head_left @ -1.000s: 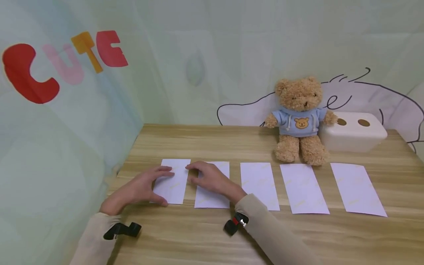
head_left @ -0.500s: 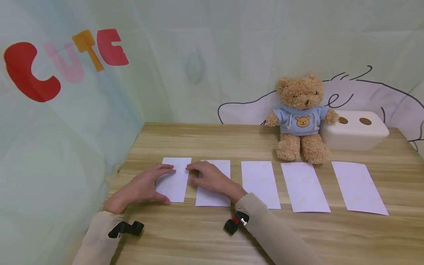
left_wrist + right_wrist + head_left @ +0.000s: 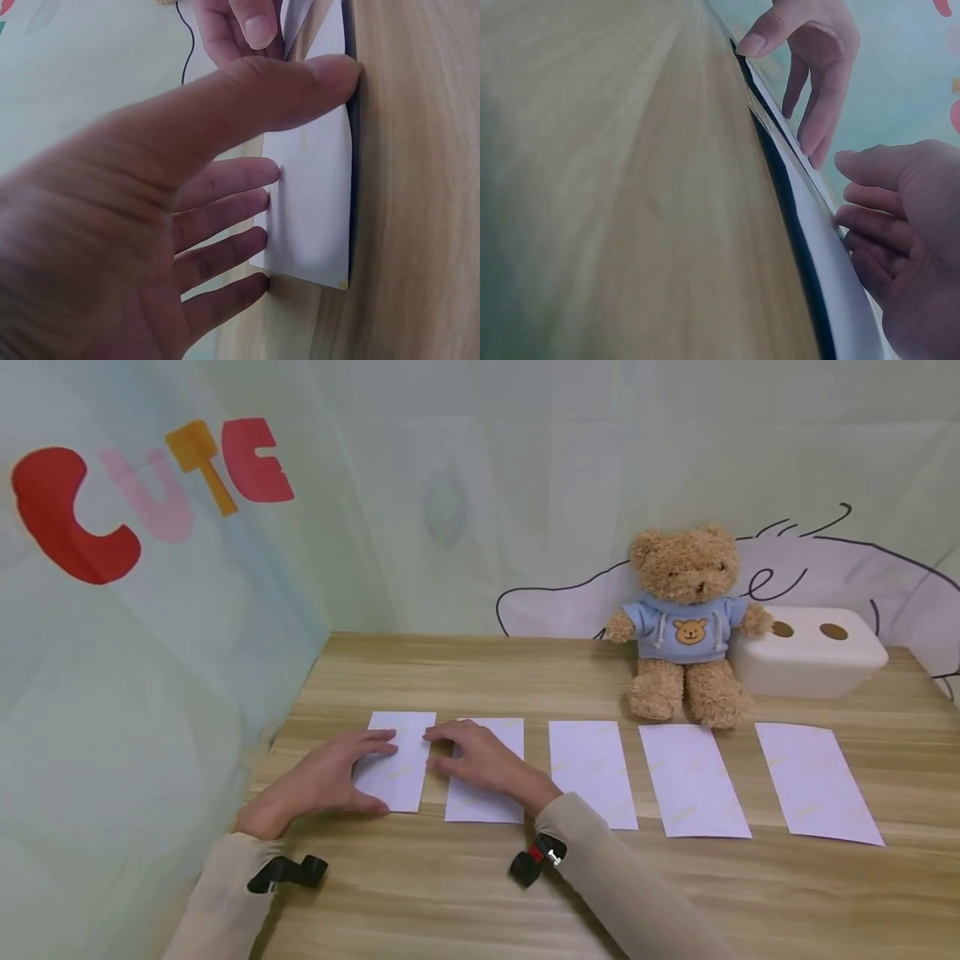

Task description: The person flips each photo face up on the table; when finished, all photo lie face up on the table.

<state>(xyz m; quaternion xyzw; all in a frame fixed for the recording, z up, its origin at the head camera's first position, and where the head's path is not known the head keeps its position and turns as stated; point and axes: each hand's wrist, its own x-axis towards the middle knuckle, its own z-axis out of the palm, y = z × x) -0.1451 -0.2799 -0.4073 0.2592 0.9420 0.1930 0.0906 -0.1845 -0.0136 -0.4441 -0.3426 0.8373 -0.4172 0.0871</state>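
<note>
Several white paper sheets with faint yellow marks lie in a row on the wooden table. My left hand (image 3: 318, 781) is at the leftmost sheet (image 3: 408, 772), its fingers spread over the left part and its thumb by the near edge. In the left wrist view, the thumb (image 3: 330, 79) reaches across above the paper while the other fingertips (image 3: 259, 201) rest at its far side. My right hand (image 3: 483, 758) hovers over or rests on the second sheet (image 3: 480, 808), with fingertips pointing toward the first sheet's right edge. Its fingers (image 3: 874, 225) are loosely bent and hold nothing.
Three more sheets continue the row to the right, the last one (image 3: 821, 785) slightly curled. Behind them a teddy bear (image 3: 686, 635) in a blue hoodie sits against a white box (image 3: 817, 660) with round holes. A printed curtain (image 3: 420, 485) encloses the left and back.
The head view has shifted slightly, so the table appears a little higher and farther right. My left thumb has edged slightly rightward along the near edge of the first sheet. The right hand barely differs.
</note>
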